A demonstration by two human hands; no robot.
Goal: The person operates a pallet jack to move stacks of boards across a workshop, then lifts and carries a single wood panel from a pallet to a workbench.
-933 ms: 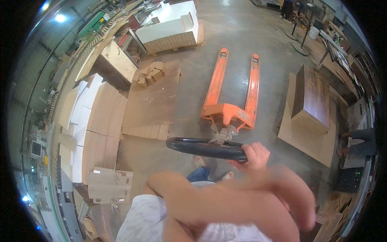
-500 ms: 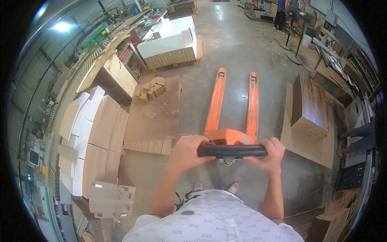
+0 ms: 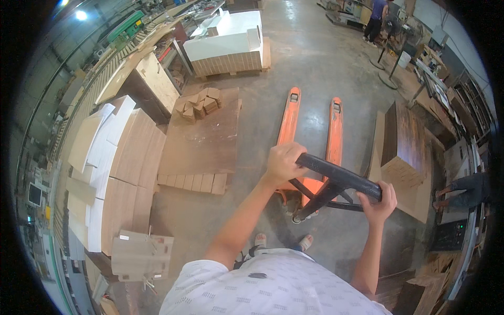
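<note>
An orange pallet jack (image 3: 334,137) stands before me on the concrete floor, its two forks pointing away with no load on them. Its black handle (image 3: 336,173) slants, the left end farther out than the right. My left hand (image 3: 285,163) is closed round the left end of the grip bar. Around the right end, my right hand (image 3: 380,201) is wrapped with the thumb on the near side. Below the bar, the handle's black frame runs down to the jack's base, which my left hand and the bar partly hide.
Left stand stacked panels (image 3: 123,194) and a brown board (image 3: 210,142) bearing small wood blocks (image 3: 202,102). A pallet of white-topped panels (image 3: 226,58) lies beyond. On the right is a dark wood stack (image 3: 404,142). One person (image 3: 374,21) stands far right; another person's legs (image 3: 459,191) show at the right edge.
The handle has swung from level to slanted, its left end pushed forward and its right end drawn to the right. Both hands moved with it, still gripping. My view has shifted slightly.
</note>
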